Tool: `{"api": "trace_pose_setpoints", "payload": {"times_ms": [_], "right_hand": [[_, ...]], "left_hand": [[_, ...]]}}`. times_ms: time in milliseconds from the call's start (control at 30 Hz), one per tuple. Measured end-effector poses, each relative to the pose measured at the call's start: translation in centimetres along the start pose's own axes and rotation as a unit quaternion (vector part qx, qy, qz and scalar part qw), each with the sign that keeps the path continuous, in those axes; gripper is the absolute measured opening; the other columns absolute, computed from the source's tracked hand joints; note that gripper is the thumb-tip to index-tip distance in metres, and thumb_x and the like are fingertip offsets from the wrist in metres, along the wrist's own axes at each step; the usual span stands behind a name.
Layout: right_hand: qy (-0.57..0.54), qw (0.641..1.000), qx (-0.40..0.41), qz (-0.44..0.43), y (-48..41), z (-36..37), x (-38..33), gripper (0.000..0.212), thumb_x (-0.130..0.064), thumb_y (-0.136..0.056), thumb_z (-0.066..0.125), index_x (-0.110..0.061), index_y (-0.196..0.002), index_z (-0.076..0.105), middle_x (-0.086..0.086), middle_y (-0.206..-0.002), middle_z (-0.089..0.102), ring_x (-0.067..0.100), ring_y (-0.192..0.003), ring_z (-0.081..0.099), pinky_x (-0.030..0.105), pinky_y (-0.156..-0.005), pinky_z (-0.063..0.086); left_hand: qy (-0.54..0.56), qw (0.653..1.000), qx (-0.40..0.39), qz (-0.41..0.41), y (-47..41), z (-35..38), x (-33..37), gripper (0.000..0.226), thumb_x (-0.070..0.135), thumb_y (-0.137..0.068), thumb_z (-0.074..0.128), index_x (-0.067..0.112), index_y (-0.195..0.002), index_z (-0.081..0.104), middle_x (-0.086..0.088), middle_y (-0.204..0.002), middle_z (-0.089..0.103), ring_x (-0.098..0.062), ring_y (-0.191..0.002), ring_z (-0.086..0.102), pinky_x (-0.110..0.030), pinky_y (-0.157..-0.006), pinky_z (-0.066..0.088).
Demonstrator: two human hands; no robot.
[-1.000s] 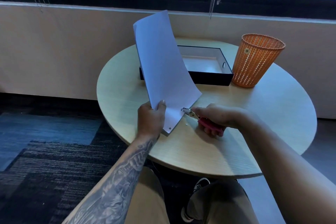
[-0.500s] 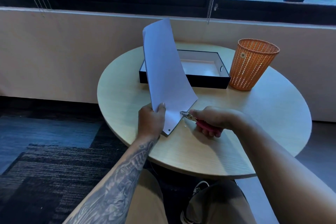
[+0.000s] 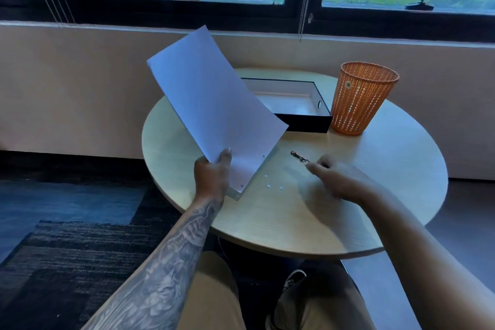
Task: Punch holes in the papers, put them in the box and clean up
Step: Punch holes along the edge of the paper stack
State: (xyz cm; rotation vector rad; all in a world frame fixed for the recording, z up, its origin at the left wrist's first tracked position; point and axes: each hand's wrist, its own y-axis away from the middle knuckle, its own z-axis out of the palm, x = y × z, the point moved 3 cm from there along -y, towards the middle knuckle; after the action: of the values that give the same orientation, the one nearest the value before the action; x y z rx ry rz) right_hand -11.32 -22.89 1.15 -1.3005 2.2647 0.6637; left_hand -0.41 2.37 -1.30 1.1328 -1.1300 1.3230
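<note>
My left hand [image 3: 211, 177] pinches the near corner of a white sheet of paper [image 3: 214, 104] and holds it tilted up over the round table's left side. Two punched holes show along its lower right edge. To the right, my right hand [image 3: 338, 181] is curled over a small hole punch [image 3: 298, 157]. Its metal head points toward the paper, a short gap away, and its handles are hidden under my fingers. The open black box [image 3: 302, 126] with a white inside sits behind the paper. Three small paper dots [image 3: 267, 185] lie on the table between my hands.
An orange mesh wastebasket [image 3: 360, 104] stands right of the box, touching its corner. The round wooden table [image 3: 375, 195] sits against a beige wall under dark-framed windows. My knees and a shoe show below the table's front edge; dark carpet lies to the left.
The punch has come off the paper's edge and moved right and down to the table. My left hand swung the sheet leftward. A second hole and loose paper dots now show.
</note>
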Motion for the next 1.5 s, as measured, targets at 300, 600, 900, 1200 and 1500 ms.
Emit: {"api": "trace_pose_setpoints", "payload": {"times_ms": [300,600,900,1200,1500], "right_hand": [[0.154,0.984,0.080,-0.043,0.7,0.7,1.0,0.041,-0.061,-0.084,0.065,-0.027,-0.107,0.059,-0.003,-0.107,0.056,0.018,-0.103,0.050,0.039,-0.088,0.049],[-0.190,0.975,0.086,-0.080,0.2,-2.0,-1.6,0.036,-0.047,-0.093,0.065,-0.018,-0.113,0.067,0.000,-0.106,0.068,0.018,-0.101,0.063,0.033,-0.084,0.050],[-0.444,0.890,-0.082,-0.061,0.7,-1.7,-5.6,0.032,-0.014,-0.094,0.065,-0.005,-0.125,0.064,0.016,-0.120,0.071,0.030,-0.103,0.067,0.051,-0.095,0.053],[-0.553,0.823,-0.021,-0.124,1.3,-1.9,-6.8,0.017,-0.004,-0.097,0.058,-0.010,-0.111,0.066,0.004,-0.094,0.075,0.017,-0.080,0.072,0.037,-0.070,0.064],[-0.587,0.795,-0.028,-0.152,1.4,-1.2,-9.8,0.030,-0.010,-0.097,0.059,-0.007,-0.127,0.061,0.008,-0.105,0.071,0.022,-0.091,0.068,0.046,-0.086,0.058]], "left_hand": [[0.044,0.998,-0.034,-0.029,-1.3,-2.0,0.4,0.009,0.020,-0.081,0.079,0.012,-0.084,0.075,-0.003,-0.092,0.077,-0.027,-0.089,0.073,-0.041,-0.080,0.057],[-0.057,0.988,-0.138,0.025,-1.8,-3.0,3.3,0.012,0.020,-0.082,0.079,0.013,-0.086,0.071,0.001,-0.085,0.073,-0.014,-0.075,0.070,-0.027,-0.065,0.055],[-0.113,0.954,-0.278,-0.008,-1.4,-2.4,3.9,0.048,0.040,-0.069,0.079,0.011,-0.106,0.071,-0.015,-0.106,0.074,-0.034,-0.099,0.070,-0.055,-0.091,0.055],[0.117,0.948,-0.278,-0.103,-1.1,-2.6,4.1,0.044,0.036,-0.085,0.073,0.014,-0.121,0.066,-0.005,-0.117,0.072,-0.026,-0.109,0.065,-0.029,-0.070,0.058],[0.134,0.904,-0.380,-0.145,5.1,2.2,0.8,0.051,0.033,-0.079,0.076,0.006,-0.120,0.065,-0.018,-0.111,0.068,-0.026,-0.084,0.066,-0.032,-0.067,0.054]]}}
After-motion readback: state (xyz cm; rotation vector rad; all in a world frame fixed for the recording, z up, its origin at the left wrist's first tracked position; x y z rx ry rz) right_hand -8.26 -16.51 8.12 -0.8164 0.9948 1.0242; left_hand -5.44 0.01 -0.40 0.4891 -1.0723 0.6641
